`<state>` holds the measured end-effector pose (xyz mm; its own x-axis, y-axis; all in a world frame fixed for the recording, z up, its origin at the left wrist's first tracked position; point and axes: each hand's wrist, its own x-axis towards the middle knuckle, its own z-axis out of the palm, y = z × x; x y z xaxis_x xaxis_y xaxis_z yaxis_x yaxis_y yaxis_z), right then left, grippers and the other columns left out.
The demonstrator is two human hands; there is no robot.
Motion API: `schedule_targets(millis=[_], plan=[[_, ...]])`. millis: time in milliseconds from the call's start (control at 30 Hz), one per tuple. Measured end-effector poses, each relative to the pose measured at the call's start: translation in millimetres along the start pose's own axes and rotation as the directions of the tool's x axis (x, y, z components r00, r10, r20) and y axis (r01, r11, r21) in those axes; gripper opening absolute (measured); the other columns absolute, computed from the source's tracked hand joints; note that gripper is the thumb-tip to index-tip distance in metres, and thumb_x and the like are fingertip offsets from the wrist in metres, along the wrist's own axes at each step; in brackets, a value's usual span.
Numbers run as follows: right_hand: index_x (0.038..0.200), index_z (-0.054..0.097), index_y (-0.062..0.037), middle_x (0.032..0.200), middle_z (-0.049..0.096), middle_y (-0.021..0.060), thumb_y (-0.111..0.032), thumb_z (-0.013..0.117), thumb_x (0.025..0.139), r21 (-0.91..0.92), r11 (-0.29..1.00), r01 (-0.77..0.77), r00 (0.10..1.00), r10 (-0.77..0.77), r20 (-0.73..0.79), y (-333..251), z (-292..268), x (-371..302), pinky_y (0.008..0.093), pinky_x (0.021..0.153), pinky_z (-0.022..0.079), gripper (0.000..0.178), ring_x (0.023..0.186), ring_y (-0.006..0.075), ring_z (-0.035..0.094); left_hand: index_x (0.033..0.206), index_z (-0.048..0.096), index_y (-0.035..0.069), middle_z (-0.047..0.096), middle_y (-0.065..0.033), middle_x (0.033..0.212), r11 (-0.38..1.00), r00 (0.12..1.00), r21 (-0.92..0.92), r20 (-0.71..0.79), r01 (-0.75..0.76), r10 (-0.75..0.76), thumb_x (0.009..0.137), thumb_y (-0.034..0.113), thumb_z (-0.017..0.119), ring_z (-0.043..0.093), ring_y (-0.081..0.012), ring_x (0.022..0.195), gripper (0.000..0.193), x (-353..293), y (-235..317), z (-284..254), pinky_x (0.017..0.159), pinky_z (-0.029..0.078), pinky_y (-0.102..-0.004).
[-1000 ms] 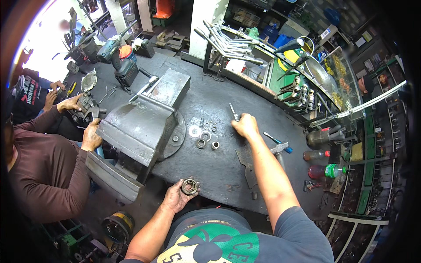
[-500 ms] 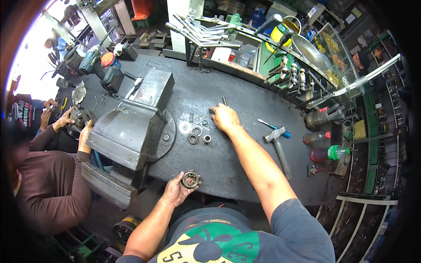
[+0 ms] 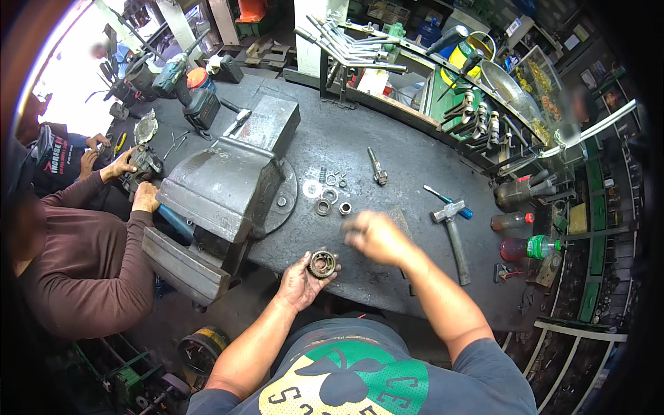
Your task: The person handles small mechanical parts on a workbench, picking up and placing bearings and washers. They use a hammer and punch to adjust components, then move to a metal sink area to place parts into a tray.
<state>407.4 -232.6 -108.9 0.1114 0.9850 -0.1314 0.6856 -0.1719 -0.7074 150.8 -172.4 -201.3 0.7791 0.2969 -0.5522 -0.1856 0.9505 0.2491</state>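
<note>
We find the dark, toothed, ring-shaped metal part (image 3: 319, 274) at the near edge of the dark grey metal workbench (image 3: 339, 135), held in the left hand (image 3: 297, 287), whose fingers and thumb close round its rim. Being round, it gives us no long axis to read; its open face is turned upward. The right hand (image 3: 379, 240) is above the bench, apart from that part, which lies to its left and a little nearer from its blurred fingertips; we cannot tell whether those fingers are apart, together or pinching something small. Just left of and beyond them we see the short, bright steel collar (image 3: 345, 209), with the wider, dull grey metal ring (image 3: 323, 211) to its left. Farther off, the slender, stepped grey metal shaft (image 3: 376, 166) points roughly near to far, its far end leaning left; the right hand is nearer to it. Well to the right rests the grey steel hammer (image 3: 455, 249), its handle toward us.
</note>
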Motion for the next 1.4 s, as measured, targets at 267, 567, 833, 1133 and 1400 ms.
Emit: schedule_targets(millis=[267, 567, 833, 1133, 1400], plan=[[0.143, 0.071, -0.0159, 0.117, 0.078, 0.0205, -0.022, 0.070, 0.098, -0.054, 0.972, -0.229, 0.971, 0.232, 0.057, -36.6, 74.5, -52.3, 0.0554, 0.093, 0.059, 0.045, 0.106, 0.0436, 0.075, 0.145, 0.058, 0.000, 0.068, -0.0208, 0.138, 0.993, 0.996, 0.081, 0.041, -0.084, 0.080, 0.120, 0.036, 0.037, 0.065, -0.0333, 0.131, 0.048, 25.4, -11.7, 17.2, 0.118, 0.049, -0.0499], [0.128, 0.081, -0.0125, 0.113, 0.081, 0.0201, -0.024, 0.082, 0.092, 0.294, 0.831, -0.472, 0.881, 0.434, 0.187, 1.7, 80.2, -57.2, 0.0454, 0.094, 0.060, 0.038, 0.107, 0.0354, 0.079, 0.138, 0.060, 0.002, 0.073, -0.0139, 0.128, 0.999, 0.996, -0.018, 0.087, 0.031, -0.029, 0.120, 0.037, 0.038, 0.070, -0.0255, 0.109, 0.045, 45.7, -40.1, -19.1, 0.096, 0.058, -0.0403], [0.124, 0.079, -0.0015, 0.086, 0.078, 0.0084, -0.019, 0.075, 0.102, 0.523, 0.705, -0.479, 0.872, 0.450, 0.193, 7.6, 89.1, -55.9, 0.0313, 0.059, 0.055, 0.028, 0.060, 0.0117, 0.064, 0.134, 0.061, 0.001, 0.073, -0.0143, 0.123, 0.999, 1.000, -0.030, -0.011, 0.015, -0.015, 0.120, 0.038, 0.038, 0.070, -0.0287, 0.113, 0.045, 35.2, -40.4, -2.3, 0.104, 0.057, -0.0477], [0.124, 0.073, 0.0076, 0.087, 0.076, 0.0088, -0.007, 0.072, 0.101, 0.633, 0.710, -0.308, 0.829, 0.527, -0.188, 29.9, -10.6, 40.0, 0.0318, 0.065, 0.057, 0.026, 0.069, 0.0142, 0.069, 0.137, 0.059, -0.002, 0.070, -0.0205, 0.134, 0.998, 0.994, -0.063, -0.109, -0.021, 0.014, 0.118, 0.042, 0.046, 0.069, -0.0385, 0.124, 0.050, 3.5, -18.4, -22.9, 0.112, 0.056, -0.0511], [0.126, 0.078, -0.0027, 0.109, 0.081, 0.0195, -0.020, 0.078, 0.098, -0.102, 0.814, -0.572, 0.812, 0.544, -0.214, 103.4, -31.0, 111.8, 0.0434, 0.090, 0.061, 0.033, 0.099, 0.0295, 0.078, 0.141, 0.058, 0.003, 0.070, -0.0174, 0.133, 0.995, 0.992, -0.078, -0.114, -0.067, 0.058, 0.117, 0.042, 0.049, 0.068, -0.0384, 0.127, 0.047, -27.7, -9.8, -50.6, 0.110, 0.056, -0.0526]])
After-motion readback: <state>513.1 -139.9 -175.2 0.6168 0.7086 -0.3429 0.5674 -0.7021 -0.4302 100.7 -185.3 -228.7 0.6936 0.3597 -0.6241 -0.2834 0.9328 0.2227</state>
